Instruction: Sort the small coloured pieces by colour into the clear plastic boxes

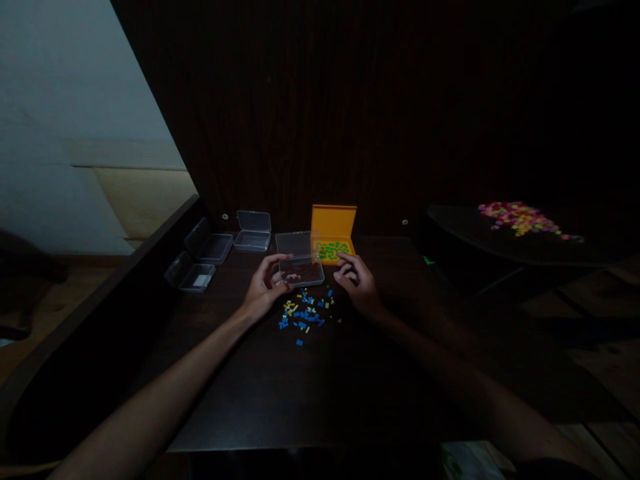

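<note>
My left hand (pixel 265 288) rests at the left edge of an open clear plastic box (pixel 301 263) holding dark reddish pieces, its fingers curled against the box's near rim. My right hand (pixel 356 280) lies just right of that box, fingers curled down on the table, and I cannot make out anything in them. An open orange box (pixel 333 230) with green pieces inside stands behind my right hand. A scatter of small blue and yellow pieces (pixel 304 313) lies on the dark table between my wrists.
Several more open clear boxes sit at the back left: one (pixel 253 231) near the wall, one (pixel 210 243) beside it, one (pixel 193 273) closer. A dark round table at right carries a pile of pink and yellow pieces (pixel 520 218). The dark table (pixel 280 387) ends near me.
</note>
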Tool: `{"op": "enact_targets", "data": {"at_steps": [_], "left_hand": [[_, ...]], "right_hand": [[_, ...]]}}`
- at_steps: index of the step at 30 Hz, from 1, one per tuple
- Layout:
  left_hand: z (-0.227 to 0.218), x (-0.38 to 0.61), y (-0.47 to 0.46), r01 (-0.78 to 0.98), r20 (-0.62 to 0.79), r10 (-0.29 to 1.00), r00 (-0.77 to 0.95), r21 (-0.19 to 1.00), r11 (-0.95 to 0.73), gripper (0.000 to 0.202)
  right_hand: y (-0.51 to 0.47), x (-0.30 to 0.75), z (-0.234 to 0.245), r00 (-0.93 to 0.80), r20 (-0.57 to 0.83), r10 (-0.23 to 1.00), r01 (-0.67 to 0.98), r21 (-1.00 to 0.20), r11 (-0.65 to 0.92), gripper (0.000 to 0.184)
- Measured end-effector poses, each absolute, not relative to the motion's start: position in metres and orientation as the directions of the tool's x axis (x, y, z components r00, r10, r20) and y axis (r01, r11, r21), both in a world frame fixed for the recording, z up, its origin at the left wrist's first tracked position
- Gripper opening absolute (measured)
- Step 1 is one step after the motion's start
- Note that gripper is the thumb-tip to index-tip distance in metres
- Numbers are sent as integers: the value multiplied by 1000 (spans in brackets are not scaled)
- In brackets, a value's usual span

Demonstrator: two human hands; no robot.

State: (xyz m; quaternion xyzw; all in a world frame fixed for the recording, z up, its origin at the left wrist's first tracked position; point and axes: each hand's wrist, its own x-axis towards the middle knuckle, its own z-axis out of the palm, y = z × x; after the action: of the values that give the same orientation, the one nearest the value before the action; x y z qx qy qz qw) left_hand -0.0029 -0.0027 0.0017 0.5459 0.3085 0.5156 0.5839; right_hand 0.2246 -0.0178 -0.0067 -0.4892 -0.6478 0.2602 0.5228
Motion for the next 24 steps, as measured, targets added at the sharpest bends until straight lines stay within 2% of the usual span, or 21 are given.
{"op": "enact_targets", "data": {"at_steps": [4,7,17,24], "left_hand": [[5,0,-7,-318,207,915,346,944,-93,53],[7,1,-9,-324,204,898,389,943,-74,54],[6,1,-11,-269,260,868,422,951,-154,57],[1,2,-8,-37,322,890,322,944,-328,53]], "right_hand": [[-20,226,-7,-166,469,867,293,-816,498,83],[-21,227,-8,-214,427,879,301,-827,475,96],[-22,227,-10,-205,399,894,319,-836,446,93],[-17,228,-18,-169,411,896,279,-852,443,87]]}}
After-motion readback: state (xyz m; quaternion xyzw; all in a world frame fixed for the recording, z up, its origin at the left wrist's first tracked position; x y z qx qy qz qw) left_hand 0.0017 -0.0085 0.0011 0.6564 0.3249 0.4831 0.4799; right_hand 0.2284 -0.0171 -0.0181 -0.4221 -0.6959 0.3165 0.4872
